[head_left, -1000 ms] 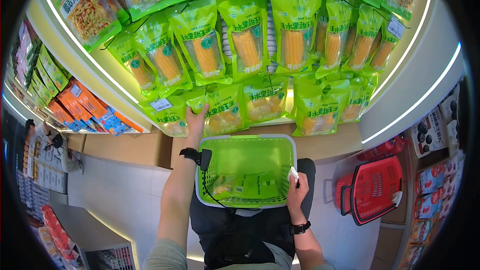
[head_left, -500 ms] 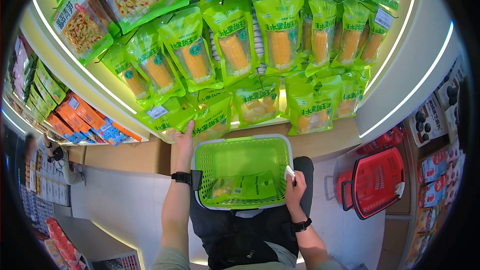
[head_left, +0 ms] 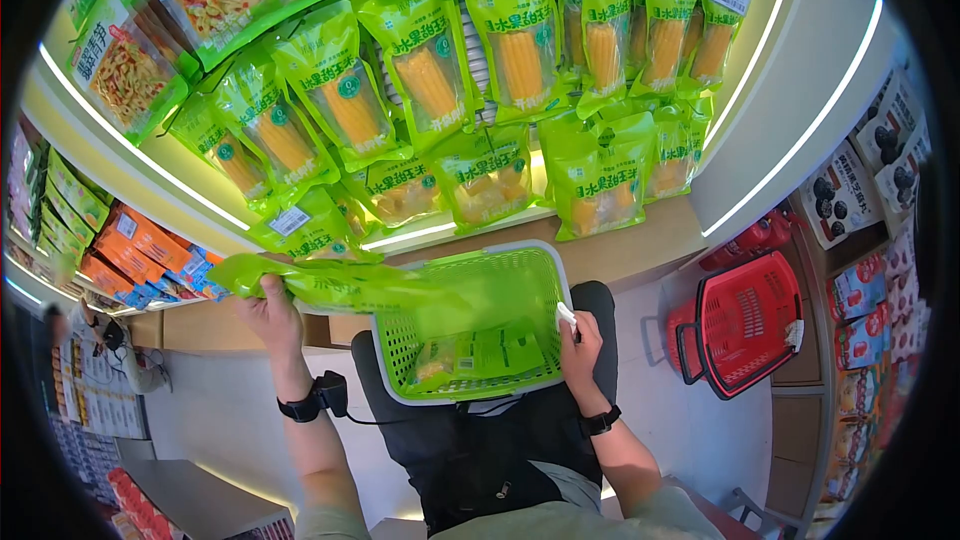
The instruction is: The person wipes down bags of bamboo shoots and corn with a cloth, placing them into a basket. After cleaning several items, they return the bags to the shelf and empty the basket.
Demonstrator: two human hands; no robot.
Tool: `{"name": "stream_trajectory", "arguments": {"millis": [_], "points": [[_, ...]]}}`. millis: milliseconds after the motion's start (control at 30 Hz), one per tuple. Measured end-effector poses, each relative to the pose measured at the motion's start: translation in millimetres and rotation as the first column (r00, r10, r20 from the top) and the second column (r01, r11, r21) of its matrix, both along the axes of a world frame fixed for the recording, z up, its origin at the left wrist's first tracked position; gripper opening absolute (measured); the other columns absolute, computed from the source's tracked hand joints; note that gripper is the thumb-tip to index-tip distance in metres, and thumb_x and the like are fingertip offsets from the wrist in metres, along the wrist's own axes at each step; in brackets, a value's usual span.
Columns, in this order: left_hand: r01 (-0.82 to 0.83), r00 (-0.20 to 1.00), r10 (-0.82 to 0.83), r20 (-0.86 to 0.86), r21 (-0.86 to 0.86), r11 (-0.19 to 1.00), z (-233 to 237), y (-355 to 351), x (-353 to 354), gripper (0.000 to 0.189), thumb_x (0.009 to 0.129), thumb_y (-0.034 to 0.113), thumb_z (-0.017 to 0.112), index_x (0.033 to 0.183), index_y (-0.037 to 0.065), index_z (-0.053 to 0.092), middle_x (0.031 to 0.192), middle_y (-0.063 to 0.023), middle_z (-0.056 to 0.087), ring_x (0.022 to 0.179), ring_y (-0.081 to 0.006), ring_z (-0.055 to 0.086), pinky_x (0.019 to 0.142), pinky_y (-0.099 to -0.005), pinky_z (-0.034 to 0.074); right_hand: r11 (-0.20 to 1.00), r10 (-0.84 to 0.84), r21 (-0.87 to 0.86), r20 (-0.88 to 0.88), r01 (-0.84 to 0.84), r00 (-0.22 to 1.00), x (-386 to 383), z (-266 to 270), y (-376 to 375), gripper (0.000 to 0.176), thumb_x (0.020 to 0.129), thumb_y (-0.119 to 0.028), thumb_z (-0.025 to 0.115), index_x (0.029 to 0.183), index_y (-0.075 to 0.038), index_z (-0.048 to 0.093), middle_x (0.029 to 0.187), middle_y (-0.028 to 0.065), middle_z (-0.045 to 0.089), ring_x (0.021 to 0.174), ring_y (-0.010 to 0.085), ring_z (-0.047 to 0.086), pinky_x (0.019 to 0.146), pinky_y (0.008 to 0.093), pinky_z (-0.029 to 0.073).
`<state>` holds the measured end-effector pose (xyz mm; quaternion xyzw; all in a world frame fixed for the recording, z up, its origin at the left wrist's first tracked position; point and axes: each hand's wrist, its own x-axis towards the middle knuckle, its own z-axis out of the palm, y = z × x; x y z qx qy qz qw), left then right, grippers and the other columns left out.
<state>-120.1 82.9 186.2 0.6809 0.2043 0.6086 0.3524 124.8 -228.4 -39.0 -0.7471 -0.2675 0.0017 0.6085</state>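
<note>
My left hand [head_left: 268, 312] grips one end of a green corn packet [head_left: 350, 285], held flat over the left rim of the green shopping basket [head_left: 545, 285]. My right hand [head_left: 580, 345] holds the basket's right rim together with a small white slip [head_left: 566, 316]. Green packets [head_left: 480, 355] lie on the basket's floor. Just above, the shelf holds rows of green sweet-corn packets [head_left: 470, 180], some hanging from pegs, some standing on the lower ledge.
A red shopping basket [head_left: 750, 325] stands on the floor to the right by a snack rack [head_left: 870, 240]. Orange and blue packs [head_left: 140, 250] fill shelves at the left. Another person [head_left: 110, 340] is at the far left.
My left hand pulled a corn packet off the lower shelf row and brought it down and left, over the basket. The view tilted downward; my right hand stayed on the rim.
</note>
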Motion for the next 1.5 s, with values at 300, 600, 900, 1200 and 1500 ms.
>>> {"name": "stream_trajectory", "arguments": {"millis": [300,600,900,1200,1500], "points": [[0.535,0.194,-0.26,-0.946,-0.12,0.836,-91,-71,146,0.043,0.094,0.038,0.069,0.116,0.001,0.068,0.097,-0.0226,0.071,0.09,-0.0419,0.068,0.077,-0.0496,0.054,0.995,0.014,0.101,-0.219,0.008,0.976,2,-15,-4,0.016,0.095,-0.003,0.067,0.108,0.005,0.069,0.095,0.006,0.062,0.085,0.0121,0.057,0.075,0.0254,0.045],[0.455,0.21,0.192,-0.959,0.27,0.849,-232,-107,183,0.074,0.088,0.038,0.073,0.147,0.004,0.044,0.133,-0.0214,0.054,0.125,-0.0389,0.05,0.106,-0.0498,0.042,0.985,0.017,0.168,-0.294,0.034,0.956,3,-18,-5,0.015,0.095,-0.003,0.068,0.106,0.005,0.069,0.095,0.004,0.062,0.082,0.0102,0.055,0.073,0.0241,0.044],[0.366,0.251,0.121,-0.96,0.21,0.907,-286,-102,164,0.069,0.089,0.028,0.072,0.147,0.003,0.044,0.129,-0.022,0.053,0.122,-0.0385,0.05,0.103,-0.0478,0.045,0.99,0.005,0.141,-0.241,0.03,0.971,6,-19,-4,0.009,0.095,0.0,0.066,0.101,0.006,0.066,0.091,0.0015,0.059,0.078,0.0072,0.052,0.07,0.0226,0.041],[0.25,0.762,-0.265,-0.59,-0.109,0.962,-119,-91,272,0.048,0.089,0.016,0.075,0.128,-0.003,0.054,0.116,-0.016,0.065,0.109,-0.0286,0.064,0.091,-0.0395,0.053,0.989,0.013,0.143,-0.263,0.026,0.965,6,-8,-4,0.009,0.094,0.001,0.067,0.101,0.006,0.066,0.09,0.003,0.06,0.077,0.0085,0.053,0.069,0.0232,0.042],[0.314,0.744,-0.627,-0.232,-0.707,0.634,-137,-78,388,0.058,0.092,0.029,0.078,0.131,-0.006,0.056,0.116,-0.0142,0.072,0.103,-0.0183,0.067,0.089,-0.032,0.053,0.989,0.004,0.146,-0.264,0.036,0.965,7,-5,-3,0.01,0.091,0.001,0.069,0.101,0.005,0.068,0.089,0.008,0.063,0.074,0.0148,0.059,0.068,0.0266,0.045]]}}
